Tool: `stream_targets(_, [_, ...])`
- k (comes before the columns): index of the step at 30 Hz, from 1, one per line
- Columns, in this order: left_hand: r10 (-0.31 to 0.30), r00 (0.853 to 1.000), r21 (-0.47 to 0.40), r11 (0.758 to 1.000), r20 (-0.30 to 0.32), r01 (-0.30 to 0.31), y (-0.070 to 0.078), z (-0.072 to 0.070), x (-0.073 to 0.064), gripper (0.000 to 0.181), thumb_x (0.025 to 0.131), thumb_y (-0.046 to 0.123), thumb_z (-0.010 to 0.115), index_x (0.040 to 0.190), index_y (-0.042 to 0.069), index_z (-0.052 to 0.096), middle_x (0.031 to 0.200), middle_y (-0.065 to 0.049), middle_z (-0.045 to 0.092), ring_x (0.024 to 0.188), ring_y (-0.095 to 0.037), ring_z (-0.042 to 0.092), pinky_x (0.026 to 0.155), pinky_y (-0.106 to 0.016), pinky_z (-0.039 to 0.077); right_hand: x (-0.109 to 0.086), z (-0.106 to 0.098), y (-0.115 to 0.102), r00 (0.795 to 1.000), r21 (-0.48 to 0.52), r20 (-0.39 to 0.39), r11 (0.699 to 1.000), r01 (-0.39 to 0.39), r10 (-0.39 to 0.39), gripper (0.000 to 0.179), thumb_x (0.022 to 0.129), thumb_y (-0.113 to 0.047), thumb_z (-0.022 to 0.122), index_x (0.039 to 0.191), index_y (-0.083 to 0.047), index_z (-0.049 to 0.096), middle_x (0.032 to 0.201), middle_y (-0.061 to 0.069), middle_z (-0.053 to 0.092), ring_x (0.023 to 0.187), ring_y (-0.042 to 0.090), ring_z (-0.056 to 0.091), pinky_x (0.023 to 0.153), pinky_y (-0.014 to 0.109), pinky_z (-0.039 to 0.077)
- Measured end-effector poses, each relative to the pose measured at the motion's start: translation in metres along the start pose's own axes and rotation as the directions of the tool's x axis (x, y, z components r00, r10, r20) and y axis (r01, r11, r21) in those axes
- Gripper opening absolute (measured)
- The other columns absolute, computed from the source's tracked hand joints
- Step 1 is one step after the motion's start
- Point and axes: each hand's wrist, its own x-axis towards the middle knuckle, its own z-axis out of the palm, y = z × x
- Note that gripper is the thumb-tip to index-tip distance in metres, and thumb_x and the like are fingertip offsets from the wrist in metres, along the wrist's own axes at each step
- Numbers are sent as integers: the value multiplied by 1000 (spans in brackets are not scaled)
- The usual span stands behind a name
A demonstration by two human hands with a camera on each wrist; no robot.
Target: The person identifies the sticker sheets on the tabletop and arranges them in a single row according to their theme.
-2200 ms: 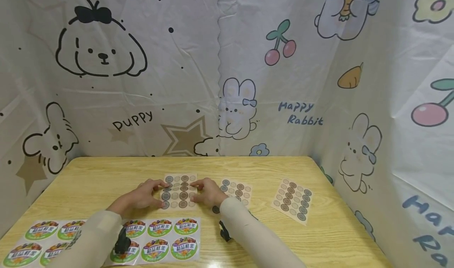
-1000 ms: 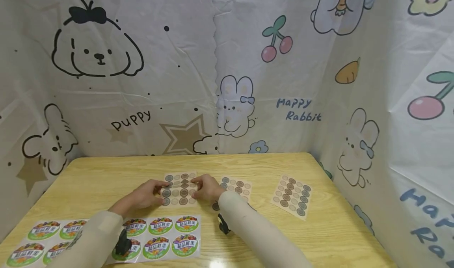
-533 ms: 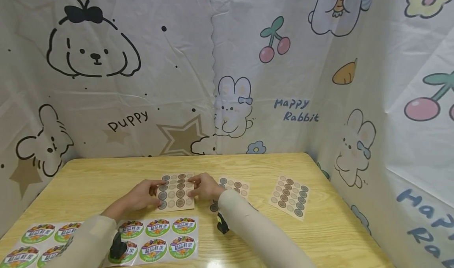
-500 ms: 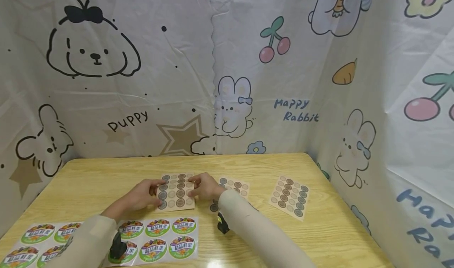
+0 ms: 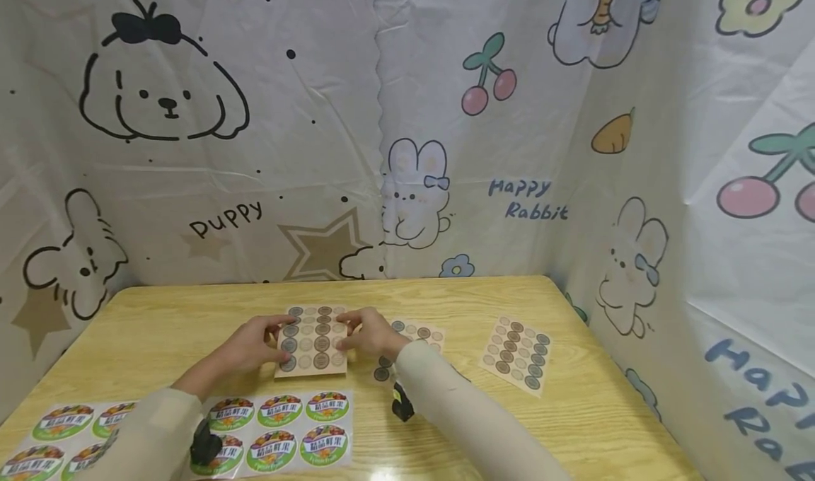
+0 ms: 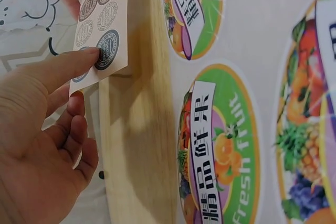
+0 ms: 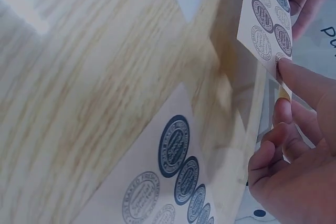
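Between my two hands is a small beige sticker sheet (image 5: 315, 341) with rows of round grey, brown and pale labels. My left hand (image 5: 251, 343) pinches its left edge, thumb on the printed face and fingers behind, as the left wrist view shows. On the opposite edge, my right hand (image 5: 371, 336) pinches the sheet the same way, its thumb (image 7: 304, 80) over a label. The sheet is raised off the table and tilted, with its shadow beneath in both wrist views. A second beige sticker sheet (image 5: 417, 332) lies partly hidden under my right forearm.
A third beige sticker sheet (image 5: 517, 354) lies at an angle on the right of the wooden table (image 5: 446, 431). In front, a large white sheet of colourful fruit stickers (image 5: 270, 424) is partly covered by my left sleeve. Cartoon-printed cloth (image 5: 318, 163) hangs behind the table.
The beige sticker sheet, bowed across its middle earlier, is now flatter and lifted, its lower edge clear of the table. Both hands keep their pinch on it. The head view has shifted slightly.
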Motion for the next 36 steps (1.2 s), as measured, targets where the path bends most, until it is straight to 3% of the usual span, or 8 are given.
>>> stream_targets(14, [-12,999,41,999,-40,14,10,-1,-8,63,83,13,82,139,0,57,91,-7,53,79,-19,41,61,-29,34,-11,-3,-6,998,-14,-5,998,63,-63,52,86,-6,79,136,-5,63,85,-3,54,59,8,38,52,20,33])
stream_targets(26, [48,997,97,994,-52,-43,21,-3,-8,59,84,13,81,137,3,59,88,-3,53,81,-18,42,65,-29,34,-27,-14,-10,994,-29,2,994,105,-105,53,86,-7,79,136,-4,62,86,-2,55,70,8,45,55,18,37])
stream_targets(36, [113,993,104,989,-36,-109,34,-2,-13,56,82,12,82,134,1,61,86,-2,55,81,-17,44,68,-26,36,-39,-24,-7,992,-21,30,992,125,-124,53,89,-10,77,139,-4,60,86,-2,54,65,10,42,55,19,37])
